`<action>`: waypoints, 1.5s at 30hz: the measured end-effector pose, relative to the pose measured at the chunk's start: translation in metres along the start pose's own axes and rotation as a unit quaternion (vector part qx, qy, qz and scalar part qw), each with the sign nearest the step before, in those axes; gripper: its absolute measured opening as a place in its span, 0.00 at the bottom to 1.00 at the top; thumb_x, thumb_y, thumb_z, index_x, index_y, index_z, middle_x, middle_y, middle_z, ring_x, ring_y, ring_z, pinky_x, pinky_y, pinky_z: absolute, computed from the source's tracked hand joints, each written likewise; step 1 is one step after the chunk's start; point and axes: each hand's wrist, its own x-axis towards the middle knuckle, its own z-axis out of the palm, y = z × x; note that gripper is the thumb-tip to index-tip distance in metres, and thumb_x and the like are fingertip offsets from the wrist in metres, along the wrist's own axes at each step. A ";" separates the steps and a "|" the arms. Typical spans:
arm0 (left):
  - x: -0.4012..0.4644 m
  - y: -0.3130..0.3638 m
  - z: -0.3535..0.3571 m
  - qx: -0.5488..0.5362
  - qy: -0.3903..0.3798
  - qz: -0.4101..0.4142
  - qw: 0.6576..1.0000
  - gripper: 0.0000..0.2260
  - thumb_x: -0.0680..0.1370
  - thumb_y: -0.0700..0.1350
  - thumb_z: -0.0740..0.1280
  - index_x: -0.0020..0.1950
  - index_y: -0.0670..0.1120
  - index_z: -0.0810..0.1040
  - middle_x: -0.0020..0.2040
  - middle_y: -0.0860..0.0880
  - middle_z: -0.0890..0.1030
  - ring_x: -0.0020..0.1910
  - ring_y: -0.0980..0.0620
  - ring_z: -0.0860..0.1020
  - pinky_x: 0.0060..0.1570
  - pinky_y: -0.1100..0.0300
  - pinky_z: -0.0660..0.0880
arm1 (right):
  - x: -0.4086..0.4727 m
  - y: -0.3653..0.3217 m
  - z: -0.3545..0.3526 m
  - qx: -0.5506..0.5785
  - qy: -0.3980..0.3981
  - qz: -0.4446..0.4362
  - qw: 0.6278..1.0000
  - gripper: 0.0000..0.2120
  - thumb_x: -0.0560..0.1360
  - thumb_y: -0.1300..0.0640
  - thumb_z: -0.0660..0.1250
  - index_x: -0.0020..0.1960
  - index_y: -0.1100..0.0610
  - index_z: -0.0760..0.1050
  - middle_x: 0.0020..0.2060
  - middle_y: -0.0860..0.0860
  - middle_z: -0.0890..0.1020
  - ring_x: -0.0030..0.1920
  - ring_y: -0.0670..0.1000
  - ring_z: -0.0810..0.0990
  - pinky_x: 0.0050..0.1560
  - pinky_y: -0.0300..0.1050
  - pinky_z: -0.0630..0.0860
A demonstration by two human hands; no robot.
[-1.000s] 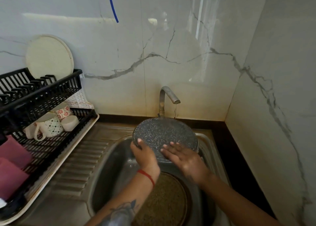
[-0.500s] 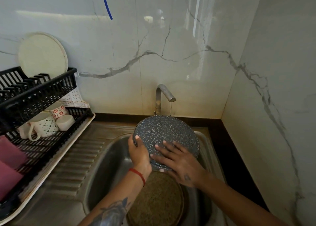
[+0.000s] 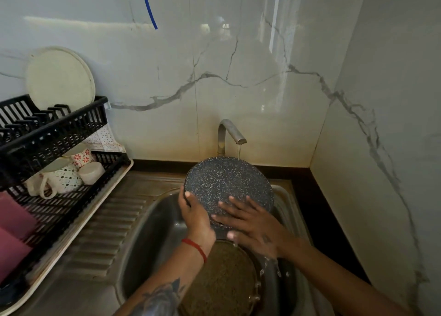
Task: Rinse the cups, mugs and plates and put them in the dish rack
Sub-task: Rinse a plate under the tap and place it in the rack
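The right hand [image 3: 250,222] has slid lower across the dark speckled plate [image 3: 226,184] since a second ago, fingers spread flat and rubbing its face, water running off the wrist. At the sink's near edge, a brown speckled plate [image 3: 222,280] lies in the steel sink [image 3: 152,220], apparently not yet rinsed. Above it, the left hand [image 3: 193,217] grips the dark plate's left rim, holding it tilted over the basin under the thin stream from the tap [image 3: 230,134] at the sink's back edge. On the drainboard's left side, the black dish rack [image 3: 55,129] already holds patterned mugs [image 3: 64,177] on its lower tier and a cream plate [image 3: 59,77] upright on top. Judged from this, the rinsing is well along: two plates appear left.
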 end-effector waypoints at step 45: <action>0.030 0.009 -0.029 -0.097 -0.146 -0.224 0.959 0.25 0.81 0.59 0.53 0.74 0.48 0.66 0.68 0.38 0.72 0.61 0.38 0.73 0.44 0.41 0.73 | 0.036 0.016 0.035 0.044 0.063 0.376 0.923 0.42 0.72 0.30 0.33 0.77 0.56 0.35 0.77 0.52 0.38 0.75 0.51 0.32 0.73 0.57 0.30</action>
